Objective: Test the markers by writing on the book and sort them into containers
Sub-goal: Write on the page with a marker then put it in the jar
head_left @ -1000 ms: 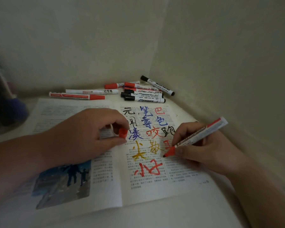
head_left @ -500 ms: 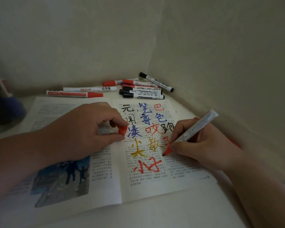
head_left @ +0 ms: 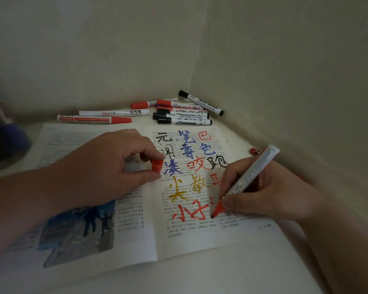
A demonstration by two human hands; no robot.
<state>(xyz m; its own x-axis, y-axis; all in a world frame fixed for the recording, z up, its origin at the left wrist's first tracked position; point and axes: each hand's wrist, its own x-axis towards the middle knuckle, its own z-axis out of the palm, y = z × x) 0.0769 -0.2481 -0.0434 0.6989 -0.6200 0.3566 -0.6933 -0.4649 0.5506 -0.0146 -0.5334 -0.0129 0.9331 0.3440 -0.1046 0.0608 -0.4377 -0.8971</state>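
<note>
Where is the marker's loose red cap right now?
Head view: the red cap is pinched in the left hand, over the book's centre fold, just left of the blue writing.

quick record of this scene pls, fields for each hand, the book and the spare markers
left hand: rests on the book, pinches a red cap
right hand: grips an uncapped red marker, tip down on the right page
book: open flat, right page bearing black, blue, red and yellow characters
spare markers: loose group, red or black caps, lying beyond the book's far edge
</note>
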